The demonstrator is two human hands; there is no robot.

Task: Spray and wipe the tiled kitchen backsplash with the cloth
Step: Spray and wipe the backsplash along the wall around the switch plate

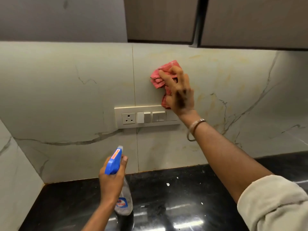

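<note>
Marble-veined tiles of the backsplash (pixel 66 97) fill my view above a black countertop (pixel 166 197). My right hand (pixel 179 94) grips one bunched red cloth (pixel 160 75) in bent fingers and presses it to the tile just above the switch plate (pixel 146 116). I judge it is held there to wipe clear of the socket. Below that hand and to its left, my left hand (pixel 110 182) is clenched around one spray bottle (pixel 124 202). The nozzle points at the wall, ready, I judge, for another burst. Count: one cloth, one bottle, one switch plate with one socket, two cabinet doors (pixel 160 19) overhead. Yellowish marks run right of the cloth hand; stain or veining, I cannot tell.
</note>
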